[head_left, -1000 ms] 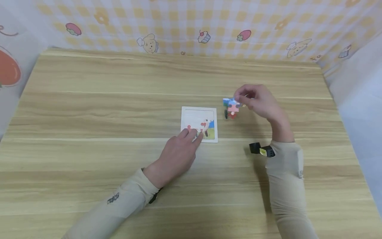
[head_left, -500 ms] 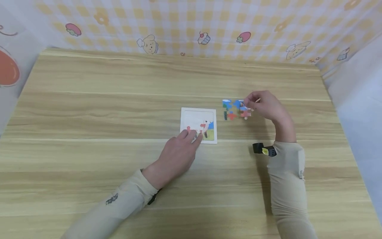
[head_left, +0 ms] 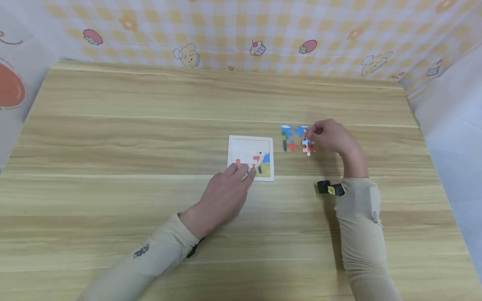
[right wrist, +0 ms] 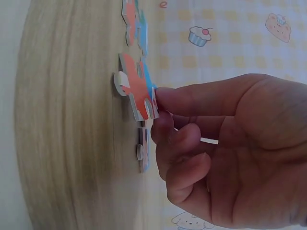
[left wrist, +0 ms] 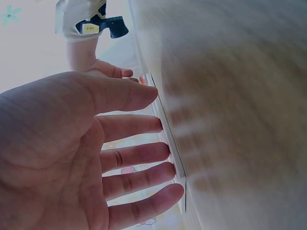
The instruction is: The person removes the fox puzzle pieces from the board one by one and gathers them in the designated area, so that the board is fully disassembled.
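My left hand (head_left: 222, 195) rests its straight fingers on the lower edge of a square white puzzle board (head_left: 250, 144). Part of a picture fills the board's lower right, and my fingers cover some of it. In the left wrist view, the fingertips (left wrist: 169, 170) touch the board's edge. My right hand (head_left: 331, 134) pinches a coral and blue puzzle piece (right wrist: 135, 86) between thumb and index finger, its other fingers curled. The piece is tilted in the right wrist view. Loose puzzle pieces lie beside it: a blue and green one (head_left: 286, 131), a blue one (head_left: 299, 130) and a red one (head_left: 292, 145).
The wooden table (head_left: 132, 142) extends around the board on all sides. Behind it hangs a yellow checked cloth (head_left: 222, 33) with cartoon prints. Another puzzle piece (right wrist: 145, 148) lies past the held one in the right wrist view.
My right hand has shifted right from above the loose pieces, then slightly back left and down, with the puzzle piece in its fingers. The left hand keeps its place on the board.
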The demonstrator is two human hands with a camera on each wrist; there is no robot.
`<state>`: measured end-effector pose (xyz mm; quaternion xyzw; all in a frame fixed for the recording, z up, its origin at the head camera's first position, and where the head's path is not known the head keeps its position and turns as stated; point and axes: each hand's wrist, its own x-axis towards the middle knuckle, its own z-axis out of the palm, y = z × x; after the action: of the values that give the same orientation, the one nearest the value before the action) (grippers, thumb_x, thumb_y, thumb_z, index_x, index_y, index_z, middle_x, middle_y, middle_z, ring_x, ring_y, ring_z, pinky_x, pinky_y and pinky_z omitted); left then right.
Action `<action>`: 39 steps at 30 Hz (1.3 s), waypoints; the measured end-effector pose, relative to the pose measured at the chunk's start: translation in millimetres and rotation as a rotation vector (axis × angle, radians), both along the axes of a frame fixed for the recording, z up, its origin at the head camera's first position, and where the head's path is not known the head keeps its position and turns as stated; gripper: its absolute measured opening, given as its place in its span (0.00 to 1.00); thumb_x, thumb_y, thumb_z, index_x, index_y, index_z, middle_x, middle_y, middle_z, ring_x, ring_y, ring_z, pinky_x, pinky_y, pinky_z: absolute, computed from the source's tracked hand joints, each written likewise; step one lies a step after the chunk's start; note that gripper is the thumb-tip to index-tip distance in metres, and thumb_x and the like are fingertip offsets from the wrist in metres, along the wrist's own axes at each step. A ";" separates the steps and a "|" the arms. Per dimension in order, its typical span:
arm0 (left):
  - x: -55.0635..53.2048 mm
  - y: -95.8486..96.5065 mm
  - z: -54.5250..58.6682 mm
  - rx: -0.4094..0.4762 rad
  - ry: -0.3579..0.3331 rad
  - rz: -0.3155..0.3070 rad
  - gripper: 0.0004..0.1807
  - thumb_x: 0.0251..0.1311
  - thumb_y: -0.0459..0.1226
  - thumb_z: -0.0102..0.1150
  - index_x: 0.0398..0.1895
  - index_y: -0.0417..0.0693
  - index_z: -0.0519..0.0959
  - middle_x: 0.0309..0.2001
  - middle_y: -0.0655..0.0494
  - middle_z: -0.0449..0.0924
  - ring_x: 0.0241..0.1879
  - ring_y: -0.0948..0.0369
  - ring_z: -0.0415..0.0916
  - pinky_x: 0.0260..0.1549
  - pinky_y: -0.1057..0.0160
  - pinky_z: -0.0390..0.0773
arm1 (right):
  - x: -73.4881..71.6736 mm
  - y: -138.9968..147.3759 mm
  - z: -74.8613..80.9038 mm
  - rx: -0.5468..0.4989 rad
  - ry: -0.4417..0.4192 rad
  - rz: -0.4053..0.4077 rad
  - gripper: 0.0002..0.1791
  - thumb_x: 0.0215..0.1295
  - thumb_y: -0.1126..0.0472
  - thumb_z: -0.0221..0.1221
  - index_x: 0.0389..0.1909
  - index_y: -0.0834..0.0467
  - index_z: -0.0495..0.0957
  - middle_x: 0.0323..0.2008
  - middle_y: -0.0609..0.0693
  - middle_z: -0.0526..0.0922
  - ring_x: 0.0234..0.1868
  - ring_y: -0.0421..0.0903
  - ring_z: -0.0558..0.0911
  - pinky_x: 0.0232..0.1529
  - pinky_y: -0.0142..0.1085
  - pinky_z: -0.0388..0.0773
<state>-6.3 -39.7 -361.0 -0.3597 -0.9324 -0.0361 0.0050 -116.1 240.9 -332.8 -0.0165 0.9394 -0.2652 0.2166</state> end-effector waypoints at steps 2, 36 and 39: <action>0.1 -0.3 0.0 0.006 0.002 -0.002 0.22 0.58 0.35 0.52 0.57 0.44 0.75 0.43 0.51 0.73 0.36 0.58 0.66 0.11 0.71 0.59 | -0.1 -1.7 -1.0 0.018 0.016 0.006 0.11 0.66 0.62 0.50 0.37 0.66 0.77 0.36 0.59 0.77 0.34 0.52 0.70 0.33 0.41 0.67; -0.4 0.0 -1.5 0.032 -0.006 -0.004 0.22 0.56 0.36 0.54 0.57 0.44 0.75 0.44 0.51 0.73 0.36 0.58 0.66 0.11 0.73 0.59 | -2.3 -5.3 -8.9 -0.003 0.249 -0.028 0.11 0.63 0.64 0.53 0.43 0.64 0.78 0.37 0.61 0.77 0.30 0.53 0.71 0.29 0.43 0.68; -0.5 -0.3 -0.7 0.034 -0.017 -0.002 0.22 0.57 0.36 0.55 0.57 0.44 0.75 0.44 0.51 0.73 0.36 0.58 0.66 0.11 0.73 0.60 | -4.8 -5.4 -12.1 -0.021 0.227 -0.025 0.14 0.61 0.66 0.55 0.47 0.65 0.78 0.41 0.63 0.76 0.40 0.57 0.73 0.37 0.49 0.69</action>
<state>-6.8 -40.0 -361.7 -0.3599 -0.9313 -0.0552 0.0031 -120.8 235.5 -344.9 -0.0370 0.9552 -0.2740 0.1053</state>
